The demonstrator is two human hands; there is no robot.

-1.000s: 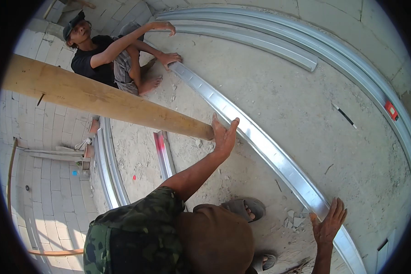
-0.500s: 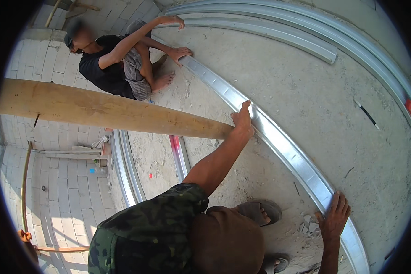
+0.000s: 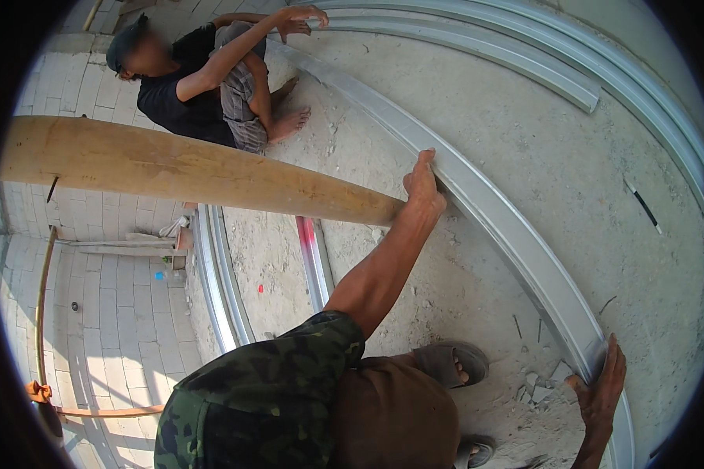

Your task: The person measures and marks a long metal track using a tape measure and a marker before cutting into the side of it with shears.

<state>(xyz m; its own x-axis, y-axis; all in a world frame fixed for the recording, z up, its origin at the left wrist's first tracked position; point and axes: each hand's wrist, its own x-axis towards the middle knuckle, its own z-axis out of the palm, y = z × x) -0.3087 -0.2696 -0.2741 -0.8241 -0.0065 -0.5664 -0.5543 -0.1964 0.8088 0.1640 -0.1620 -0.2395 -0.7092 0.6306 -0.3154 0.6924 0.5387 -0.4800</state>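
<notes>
A long silvery metal channel (image 3: pixel 516 223) runs diagonally from the far left to the near right, appearing curved in the wide view. My left hand (image 3: pixel 424 187) grips its near edge around the middle, thumb on top. Further along towards the lower right, my right hand (image 3: pixel 600 391) holds the same channel, thumb on the near side and fingers across it. A co-worker in a dark shirt (image 3: pixel 184 86) sits on the floor by the far end, both hands off the metal.
A thick round wooden pole (image 3: pixel 195 168) crosses at the left, ending near my left forearm. More metal channels (image 3: pixel 493 43) lie along the far wall, and others (image 3: pixel 219 273) at left. A black-and-white marker-like stick (image 3: pixel 643 205) and broken rubble (image 3: pixel 541 387) lie on the concrete floor.
The channel has been turned over on its length, showing a different face and shadow along its near side. The co-worker's hand has come off its far end. My hands stay on it.
</notes>
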